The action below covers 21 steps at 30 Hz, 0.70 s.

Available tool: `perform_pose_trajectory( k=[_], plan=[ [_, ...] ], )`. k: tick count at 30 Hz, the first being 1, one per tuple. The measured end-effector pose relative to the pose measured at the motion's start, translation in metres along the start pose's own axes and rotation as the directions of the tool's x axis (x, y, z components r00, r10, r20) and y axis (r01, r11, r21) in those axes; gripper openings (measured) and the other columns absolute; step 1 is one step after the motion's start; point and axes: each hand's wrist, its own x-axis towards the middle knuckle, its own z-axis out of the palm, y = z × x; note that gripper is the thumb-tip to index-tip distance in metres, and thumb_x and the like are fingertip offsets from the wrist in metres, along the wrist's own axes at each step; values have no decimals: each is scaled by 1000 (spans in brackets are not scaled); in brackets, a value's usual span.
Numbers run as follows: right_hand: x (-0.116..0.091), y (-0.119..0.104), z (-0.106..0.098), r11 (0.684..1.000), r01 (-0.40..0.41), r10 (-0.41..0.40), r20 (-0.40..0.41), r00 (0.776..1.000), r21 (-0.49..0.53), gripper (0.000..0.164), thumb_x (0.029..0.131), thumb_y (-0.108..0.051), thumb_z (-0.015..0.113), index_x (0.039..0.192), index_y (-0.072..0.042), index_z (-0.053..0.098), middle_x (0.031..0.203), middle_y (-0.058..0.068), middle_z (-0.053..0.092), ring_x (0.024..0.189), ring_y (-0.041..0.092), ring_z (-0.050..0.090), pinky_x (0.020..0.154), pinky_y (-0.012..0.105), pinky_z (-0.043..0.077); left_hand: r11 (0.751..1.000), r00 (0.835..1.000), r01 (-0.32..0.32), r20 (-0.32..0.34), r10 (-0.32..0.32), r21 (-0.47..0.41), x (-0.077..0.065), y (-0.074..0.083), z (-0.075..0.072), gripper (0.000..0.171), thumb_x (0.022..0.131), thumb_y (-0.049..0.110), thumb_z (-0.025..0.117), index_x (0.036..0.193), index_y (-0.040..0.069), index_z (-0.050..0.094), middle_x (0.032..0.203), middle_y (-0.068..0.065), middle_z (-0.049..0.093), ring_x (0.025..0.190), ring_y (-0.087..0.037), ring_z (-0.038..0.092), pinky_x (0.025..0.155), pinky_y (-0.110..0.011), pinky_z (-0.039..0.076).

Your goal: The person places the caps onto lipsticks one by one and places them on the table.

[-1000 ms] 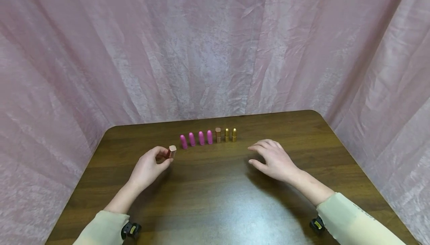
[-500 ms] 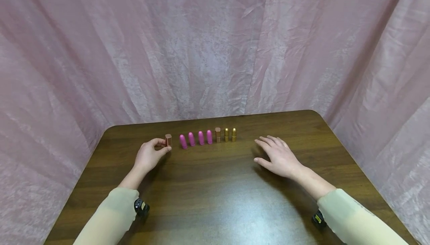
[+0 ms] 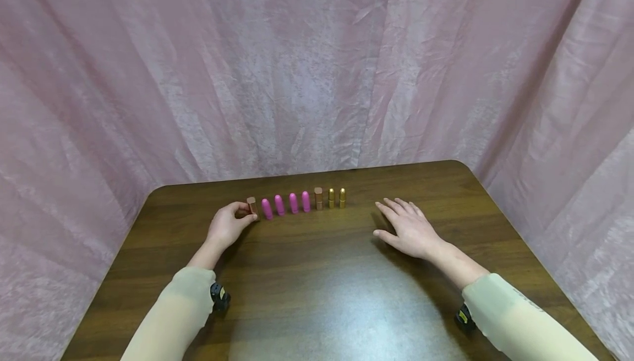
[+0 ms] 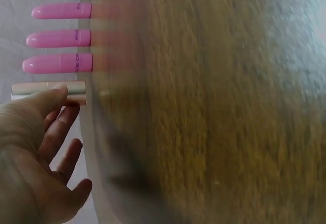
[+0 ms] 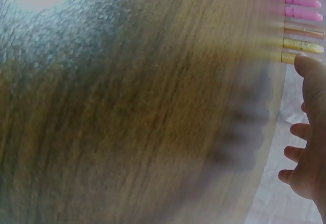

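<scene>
With thumb and fingers my left hand (image 3: 228,225) pinches a rose-gold, square-sided lipstick (image 3: 252,204) at the left end of a row. It stands nearly upright, leaning slightly, close beside the first pink bullet-shaped lipstick tube (image 3: 267,209). Several such pink tubes stand side by side, with dark lettering low on them in the left wrist view. Past them come a second rose-gold lipstick (image 3: 318,199) and two gold bullet-shaped lipsticks (image 3: 331,200). My right hand (image 3: 410,232) holds nothing; its fingers are spread, palm down, to the right of the gold pair.
The row runs across the far part of a brown wood-grain table (image 3: 307,273) with rounded back corners. Pink velvety curtain (image 3: 307,75) hangs close behind the back edge and along the sides. Glare brightens the table's front middle.
My left hand has carried the rose-gold lipstick away from me, then slightly right towards the pink tubes. My right hand has shifted a little rightward, its fingers spreading more.
</scene>
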Motion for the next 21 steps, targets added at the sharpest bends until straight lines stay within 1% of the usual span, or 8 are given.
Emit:
perform_pose_trajectory(
  k=[4, 7, 15, 18, 21],
  plan=[
    [-1, -1, 0, 1000, 7, -6, -3, 1000, 1, 77, 98, -57, 60, 158, -13, 39, 160, 17, 38, 147, 44, 30, 116, 65, 20, 1000, 999, -29, 33, 29, 10, -1, -5, 0, 31, 97, 26, 73, 120, 6, 69, 116, -13, 71, 110, -32, 63, 94, -51, 48],
    [-1, -1, 0, 1000, 10, -10, -2, 1000, -5, 77, 98, -57, 60, 158, -13, 40, 160, 17, 39, 147, 44, 30, 116, 66, 21, 999, 998, -41, 43, 40, 17, -2, -10, 0, 31, 97, 27, 73, 119, 6, 69, 116, -13, 71, 111, -32, 63, 94, -51, 48],
    [-4, -3, 0, 1000, 8, -9, 12, 1000, 7, 76, 98, -55, 62, 158, -12, 41, 160, 18, 39, 147, 45, 30, 116, 67, 20, 998, 998, -58, 24, 57, 20, -2, -15, 2, 34, 97, 29, 73, 121, 5, 69, 123, -16, 69, 117, -35, 61, 99, -54, 45],
    [-6, -2, 1, 1000, 9, -9, 2, 1000, 12, 76, 98, -54, 63, 157, -12, 41, 159, 18, 39, 147, 45, 30, 115, 67, 21, 997, 997, -65, 33, 64, 28, -6, -17, 2, 43, 96, 31, 74, 129, 4, 65, 130, -18, 66, 125, -39, 56, 104, -56, 42],
    [-10, 0, 3, 1000, 4, -4, -8, 1000, 19, 75, 98, -53, 63, 157, -11, 42, 159, 19, 40, 147, 45, 31, 115, 67, 21, 996, 997, -63, 49, 60, 56, -14, -18, -2, 63, 96, 40, 72, 144, 3, 54, 143, -21, 56, 137, -45, 42, 111, -61, 33]
  ],
)
